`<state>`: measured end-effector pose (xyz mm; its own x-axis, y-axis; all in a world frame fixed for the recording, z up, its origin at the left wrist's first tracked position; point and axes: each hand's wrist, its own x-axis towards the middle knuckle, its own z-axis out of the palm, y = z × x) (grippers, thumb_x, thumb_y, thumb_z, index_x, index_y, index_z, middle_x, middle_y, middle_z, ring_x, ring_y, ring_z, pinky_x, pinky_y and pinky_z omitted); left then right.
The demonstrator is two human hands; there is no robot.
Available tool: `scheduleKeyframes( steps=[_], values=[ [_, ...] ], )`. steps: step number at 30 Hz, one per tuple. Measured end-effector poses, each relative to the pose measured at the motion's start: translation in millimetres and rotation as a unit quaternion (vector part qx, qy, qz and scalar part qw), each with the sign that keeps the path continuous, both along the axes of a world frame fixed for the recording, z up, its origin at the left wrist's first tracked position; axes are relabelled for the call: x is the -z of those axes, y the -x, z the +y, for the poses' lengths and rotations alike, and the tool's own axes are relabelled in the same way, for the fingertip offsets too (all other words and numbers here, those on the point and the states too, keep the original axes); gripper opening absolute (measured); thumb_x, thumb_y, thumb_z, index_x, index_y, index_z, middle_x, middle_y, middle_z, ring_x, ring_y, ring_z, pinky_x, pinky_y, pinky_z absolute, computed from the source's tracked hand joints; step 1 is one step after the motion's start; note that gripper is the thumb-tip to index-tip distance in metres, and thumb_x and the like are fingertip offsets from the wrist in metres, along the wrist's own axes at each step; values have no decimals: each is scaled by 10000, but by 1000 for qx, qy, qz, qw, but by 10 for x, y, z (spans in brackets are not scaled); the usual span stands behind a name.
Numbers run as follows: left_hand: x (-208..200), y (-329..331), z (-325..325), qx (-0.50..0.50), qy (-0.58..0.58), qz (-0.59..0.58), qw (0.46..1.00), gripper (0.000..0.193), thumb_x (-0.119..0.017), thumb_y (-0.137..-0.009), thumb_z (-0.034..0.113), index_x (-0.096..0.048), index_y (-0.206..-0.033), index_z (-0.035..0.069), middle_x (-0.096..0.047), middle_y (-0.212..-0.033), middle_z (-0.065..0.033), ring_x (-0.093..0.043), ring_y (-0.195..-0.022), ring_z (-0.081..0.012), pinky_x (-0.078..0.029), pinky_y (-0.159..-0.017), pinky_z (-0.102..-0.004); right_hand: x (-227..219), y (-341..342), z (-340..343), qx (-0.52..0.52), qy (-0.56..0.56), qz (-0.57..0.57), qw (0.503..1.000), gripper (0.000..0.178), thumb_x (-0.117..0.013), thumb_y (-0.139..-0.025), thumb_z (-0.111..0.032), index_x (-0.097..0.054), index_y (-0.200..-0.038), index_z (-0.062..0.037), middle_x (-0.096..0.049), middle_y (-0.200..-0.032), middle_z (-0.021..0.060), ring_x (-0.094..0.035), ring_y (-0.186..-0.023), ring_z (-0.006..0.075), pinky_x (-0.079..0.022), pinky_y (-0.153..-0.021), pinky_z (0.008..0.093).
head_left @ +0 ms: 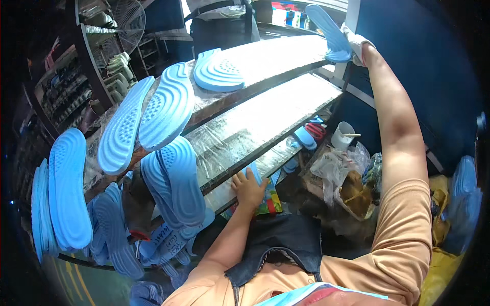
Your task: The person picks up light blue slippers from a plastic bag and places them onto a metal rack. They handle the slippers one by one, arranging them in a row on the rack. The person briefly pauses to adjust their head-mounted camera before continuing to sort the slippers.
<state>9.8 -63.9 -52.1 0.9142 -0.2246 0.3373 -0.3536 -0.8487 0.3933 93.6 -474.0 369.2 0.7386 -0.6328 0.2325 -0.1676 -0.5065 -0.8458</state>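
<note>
At the far right end of the top shelf, my right hand [359, 46] is in a white glove and grips a light blue insole [332, 35]. The insole is tilted up, its lower end by the shelf edge; the glove hides most of my fingers. My left hand [249, 188] is at the edge of a lower shelf, its fingers spread over a light blue piece [253, 173] that is mostly covered. More ridged blue insoles, one near the middle [219, 70] and a pair [167, 106] farther left, lie on the top shelf.
Stacked insoles [173, 178] hang over the shelf edges at left. Under the shelves at right are red-handled scissors [316, 131], a white cup [342, 135] and plastic bags [342, 166]. A dark blue wall [423, 66] rises at right; a fan [127, 25] stands far left.
</note>
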Motion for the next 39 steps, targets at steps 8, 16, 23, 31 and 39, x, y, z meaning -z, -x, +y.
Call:
scheduleKeyframes(
  steps=[8, 16, 23, 31, 39],
  values=[
    [-138, -55, 161, -18, -15, 107, 994, 836, -735, -769, 460, -414, -1385, -4, -370, -1420, -306, -346, -1311, -454, -301, -1054, -575, -124, -144, 818, -31, 351, 236, 905, 879, -555, -824, -720, -547, -1299, 19, -613, -1209, 178, -601, -1025, 238, -488, -896, 347],
    [-138, -27, 145, 15, -1, 80, 997, 807, -733, -751, 321, -401, -1415, 5, -336, -1450, -311, -333, -1318, -466, -316, -1060, -568, -1, -66, 590, 28, 538, 152, 829, 803, -713, -771, -444, -434, -1444, -109, -471, -1439, 167, -488, -1303, 317, -432, -1042, 423],
    [-70, -12, 382, 89, 260, 133, 952, 693, -583, -779, 181, -406, -1435, 45, -449, -1397, -245, -484, -1236, -407, -407, -1032, -492, 51, 1132, 801, -13, 588, 4, 809, 389, -603, -872, -240, -614, -1222, -70, -625, -1198, 164, -599, -1114, 337, -474, -965, 395],
    [-1163, 1131, 175, 427, 656, 536, 317, 844, -550, -796, 159, -191, -1556, 83, -359, -1505, -227, -481, -1293, -440, -564, -899, -465, 252, 3038, 853, -95, 482, 118, 863, 309, -622, -854, -233, -661, -1055, -2, -677, -997, 162, -650, -947, 288, -503, -884, 375],
    [-1646, 2159, -556, 476, 594, 616, 204, 853, -569, -780, 188, -201, -1545, 94, -418, -1439, -229, -519, -1247, -417, -552, -916, -464, 418, 3997, 350, -84, 473, 184, 858, 340, -624, -909, -232, -644, -1163, -8, -691, -1075, 133, -660, -997, 235, -512, -936, 333]
  ],
)
